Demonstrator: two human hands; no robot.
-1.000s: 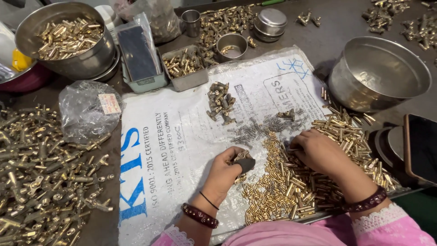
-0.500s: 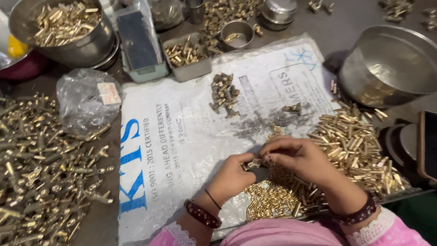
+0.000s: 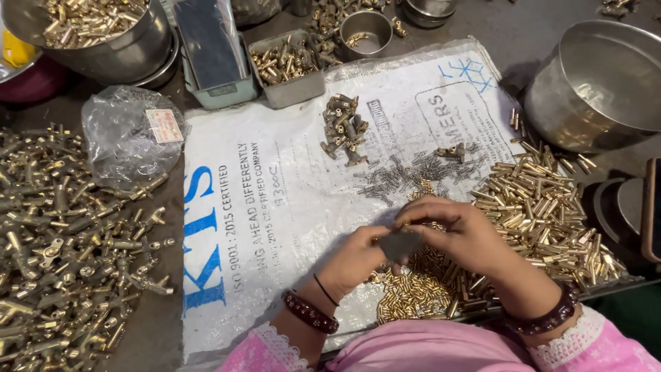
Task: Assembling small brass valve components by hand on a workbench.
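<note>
Two hands meet over brass pins (image 3: pixel 544 207): left hand (image 3: pixel 358 258) and right hand (image 3: pixel 461 234) pinch a small dark part (image 3: pixel 401 242), apparently mid-assembly, needing steady alignment.

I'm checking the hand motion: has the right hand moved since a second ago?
Yes. The right hand has left the brass pin heap and come leftward to meet the left hand over the white sack.

The blurred grey piece (image 3: pixel 401 242) between both hands' fingers (image 3: pixel 413 219) is too indistinct to identify.
</note>
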